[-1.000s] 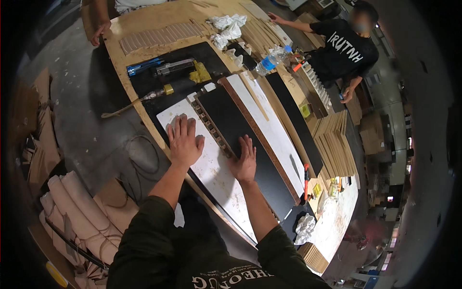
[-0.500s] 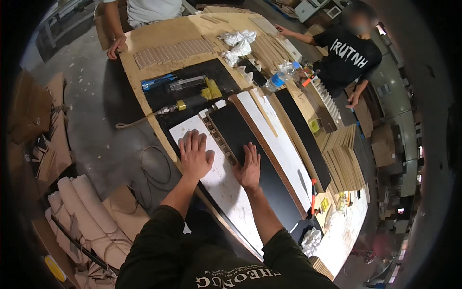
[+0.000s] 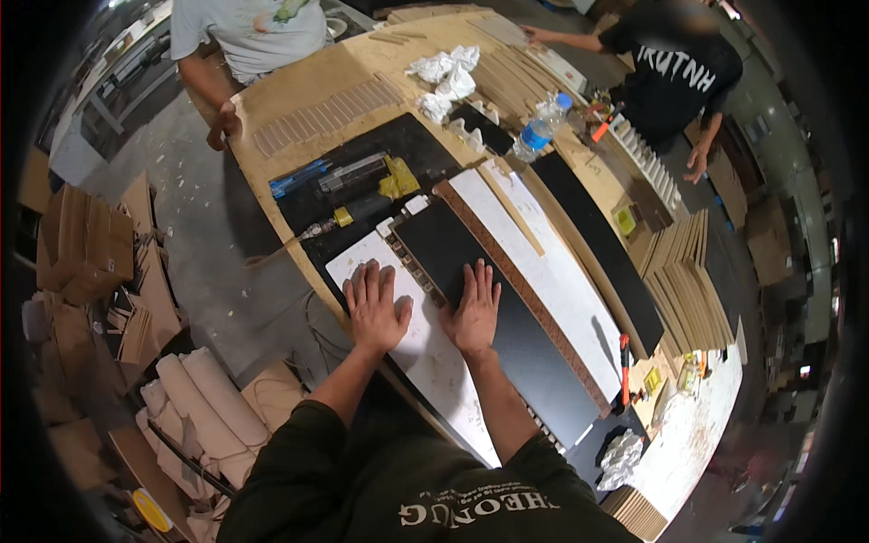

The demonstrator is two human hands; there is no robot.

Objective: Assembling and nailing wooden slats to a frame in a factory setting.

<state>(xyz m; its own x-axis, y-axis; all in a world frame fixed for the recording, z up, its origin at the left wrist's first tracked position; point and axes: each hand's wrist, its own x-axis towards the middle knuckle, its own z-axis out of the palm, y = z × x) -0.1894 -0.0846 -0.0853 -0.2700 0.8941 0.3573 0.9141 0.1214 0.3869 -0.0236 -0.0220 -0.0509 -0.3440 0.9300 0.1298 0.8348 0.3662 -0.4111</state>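
My left hand (image 3: 375, 310) lies flat on a white board (image 3: 425, 371) with scuffs, its fingers stretched out and holding nothing. On the near edge of a long black panel (image 3: 507, 326) rests my right hand (image 3: 472, 310), palm down with fingers slightly spread. Between the two boards runs a notched strip (image 3: 412, 261) of small pale blocks, partly hidden by my right hand and forearm. Along the panel's far side lies a brown speckled strip (image 3: 525, 294), and beyond it a second white board (image 3: 552, 262) with a thin wooden slat (image 3: 512, 213) across it.
Past the boards lie power tools (image 3: 358, 204), a water bottle (image 3: 543, 127) and crumpled white wrapping (image 3: 444, 81). A stack of thin boards (image 3: 688, 290) and an orange-handled tool (image 3: 625, 366) are at the right. Two people stand at the far edge; fabric rolls (image 3: 204, 398) lie lower left.
The view has shifted, so the bench sits a little differently. Both hands stay flat on the boards. The far-left person leans further into view.
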